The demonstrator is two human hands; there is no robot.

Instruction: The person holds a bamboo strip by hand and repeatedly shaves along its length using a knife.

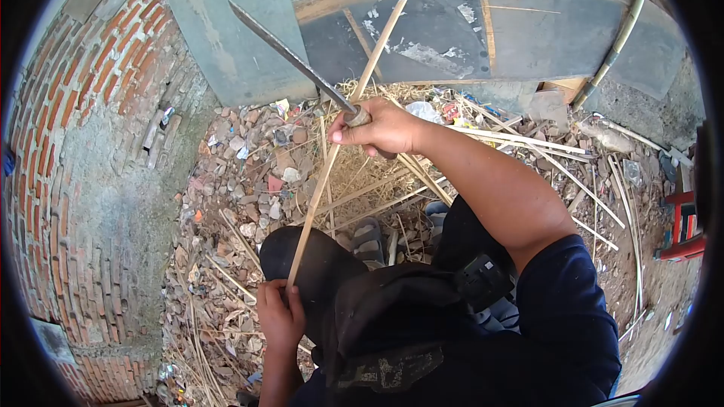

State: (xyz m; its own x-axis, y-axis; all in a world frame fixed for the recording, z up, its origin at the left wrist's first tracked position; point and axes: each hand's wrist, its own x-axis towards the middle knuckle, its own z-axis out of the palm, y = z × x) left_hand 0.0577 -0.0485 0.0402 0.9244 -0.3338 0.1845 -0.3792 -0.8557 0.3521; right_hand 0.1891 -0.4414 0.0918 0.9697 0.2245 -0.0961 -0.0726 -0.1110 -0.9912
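Strip point(311, 221), likely light and springy, best pinched at its seven-o'clock end, as left hand point(279, 318) does; right hand point(386, 128) grips knife point(283, 49)

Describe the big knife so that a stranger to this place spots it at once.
Start at the grey-green panel at the upper left, beside the brick wall. Look down and right to the right hand, which grips the knife. Its long, dark blade runs up-left to a tapered tip, unlike the pale strip that crosses close to it.
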